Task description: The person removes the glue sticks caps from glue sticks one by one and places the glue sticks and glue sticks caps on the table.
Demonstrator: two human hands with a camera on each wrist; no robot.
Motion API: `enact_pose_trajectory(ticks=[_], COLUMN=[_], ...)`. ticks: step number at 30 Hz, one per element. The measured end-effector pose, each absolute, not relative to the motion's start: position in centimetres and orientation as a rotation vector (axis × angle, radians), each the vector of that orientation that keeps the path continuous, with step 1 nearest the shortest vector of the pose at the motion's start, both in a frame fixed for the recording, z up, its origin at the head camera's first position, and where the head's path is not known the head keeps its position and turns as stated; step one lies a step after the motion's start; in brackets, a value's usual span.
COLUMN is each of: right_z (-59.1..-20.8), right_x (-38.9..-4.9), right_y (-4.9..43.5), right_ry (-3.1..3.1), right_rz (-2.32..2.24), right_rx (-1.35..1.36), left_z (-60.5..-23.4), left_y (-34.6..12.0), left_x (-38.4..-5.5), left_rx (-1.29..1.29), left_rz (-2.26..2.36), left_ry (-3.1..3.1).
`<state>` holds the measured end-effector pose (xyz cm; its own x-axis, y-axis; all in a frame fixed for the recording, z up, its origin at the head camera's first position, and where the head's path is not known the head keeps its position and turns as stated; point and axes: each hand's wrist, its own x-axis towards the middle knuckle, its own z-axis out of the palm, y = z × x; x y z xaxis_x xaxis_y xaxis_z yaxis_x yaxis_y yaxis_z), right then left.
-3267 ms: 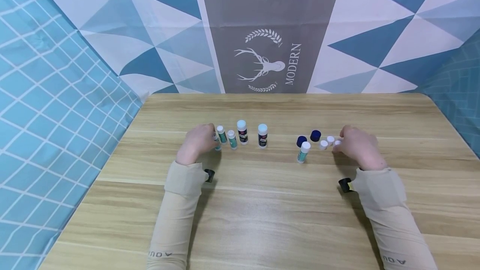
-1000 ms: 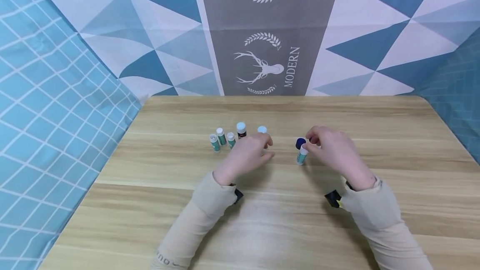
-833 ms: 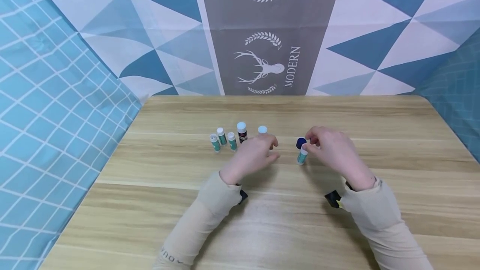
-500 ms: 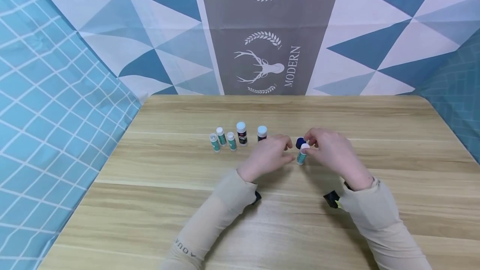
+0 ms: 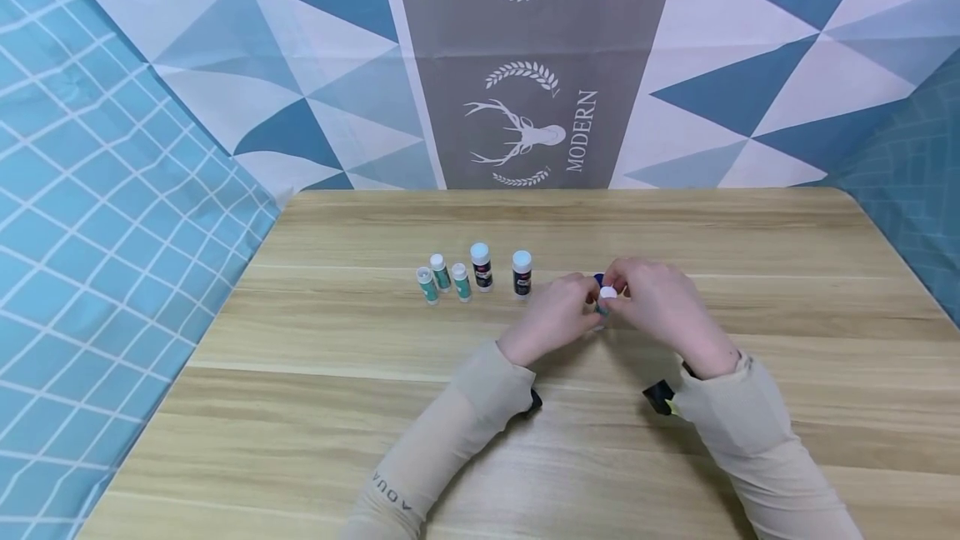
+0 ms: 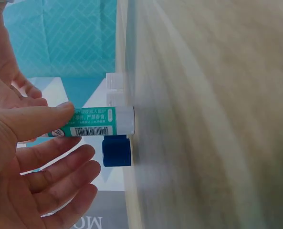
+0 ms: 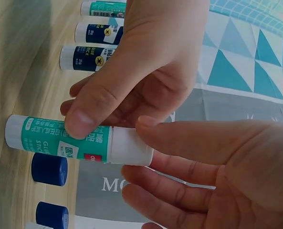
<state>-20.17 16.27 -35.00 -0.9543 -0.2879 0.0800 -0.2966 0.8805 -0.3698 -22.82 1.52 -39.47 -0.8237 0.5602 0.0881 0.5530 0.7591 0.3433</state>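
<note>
A green glue stick (image 7: 41, 136) with a white cap (image 7: 127, 145) stands upright, its base at the table top. My left hand (image 5: 555, 315) pinches its green body between thumb and index finger; the other fingers show loosely spread in the left wrist view. From the other side, my right hand (image 5: 663, 298) holds the white cap with thumb and fingertips. Just behind the glue stick is a dark blue cap (image 6: 117, 151), with a second blue cap (image 7: 52, 214) beside it in the right wrist view. The head view hides most of the glue stick behind my fingers.
Left of my hands stand two dark glue sticks (image 5: 522, 273) and three smaller green ones (image 5: 461, 283), all upright on the wooden table (image 5: 300, 407). Small white caps (image 6: 114, 81) lie near the blue caps. A patterned cloth (image 5: 337, 65) hangs behind the table.
My left hand has come right from the green glue sticks at the left and now grips the glue stick's body. My right hand has moved left from the white caps to this glue stick's cap.
</note>
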Motion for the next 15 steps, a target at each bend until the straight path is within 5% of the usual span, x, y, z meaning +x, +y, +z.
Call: enact_pose_trajectory(ticks=[15], right_z=[-34.5], right_x=[-20.0], right_y=[16.1], right_ry=[-3.025], right_rz=[0.703], right_rx=[0.508], left_z=[-37.9], left_y=[-1.1], left_x=[-22.6], left_rx=[0.919], left_rz=[0.784], left_ry=[2.898])
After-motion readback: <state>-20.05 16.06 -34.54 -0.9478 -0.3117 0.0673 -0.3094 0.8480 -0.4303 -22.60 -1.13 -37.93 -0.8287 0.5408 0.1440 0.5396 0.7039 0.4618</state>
